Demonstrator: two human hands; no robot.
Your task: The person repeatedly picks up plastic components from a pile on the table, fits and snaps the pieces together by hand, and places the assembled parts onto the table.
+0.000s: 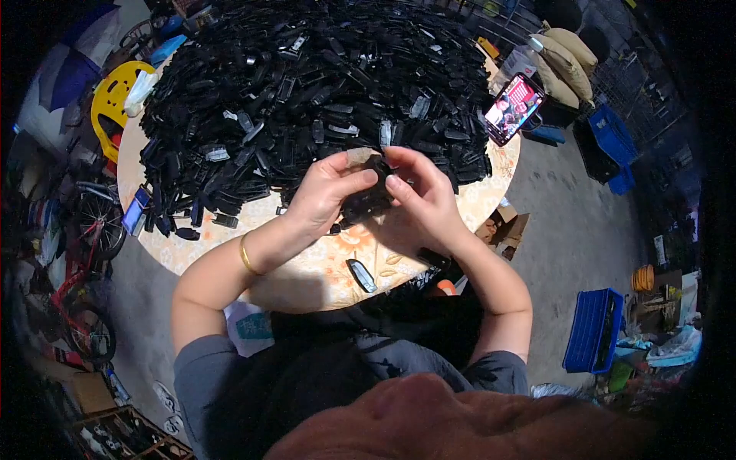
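Both hands meet over the near side of a round table. My left hand [330,188], with a pale wrap on one finger, pinches a small black plastic part [377,164]. My right hand [425,192] grips the same part from the other side, thumb and forefinger bent; the fingers partly cover it. Beyond and just below the hands spreads a big heap of similar black plastic pieces [307,84]. One loose piece with a glossy face [360,276] lies closer to me, near the table's front edge. Another dark piece [433,257] rests by my right forearm.
The table [299,287] has a pale floral covering. A phone [515,109] playing a picture stands at its right edge; a blue-edged flat object [136,211] sits at its left. Around it are a yellow chair back [113,103], a bicycle [96,230], a blue crate [594,330] and sacks [563,65].
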